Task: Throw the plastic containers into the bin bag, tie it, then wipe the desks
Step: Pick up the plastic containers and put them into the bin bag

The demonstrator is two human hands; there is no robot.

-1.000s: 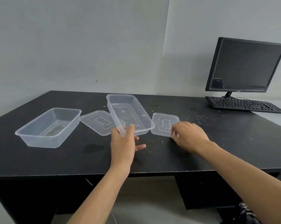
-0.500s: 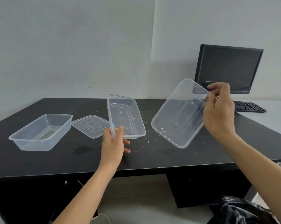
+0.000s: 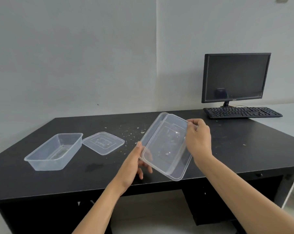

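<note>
Head view: the left hand (image 3: 132, 164) and right hand (image 3: 197, 137) each have fingers curled round opposite edges of a clear container (image 3: 150, 132) with its lid (image 3: 168, 149) against it, held tilted above the desk (image 3: 244, 149). Nothing looks binned yet — a second container (image 3: 55, 151) and a loose lid (image 3: 103, 142) lie at the desk's left, crumbs (image 3: 131, 129) await wiping, and no bin bag is in view.

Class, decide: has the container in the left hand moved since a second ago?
Yes: the container has gone right, away from the flat lid lying on the desk.
</note>
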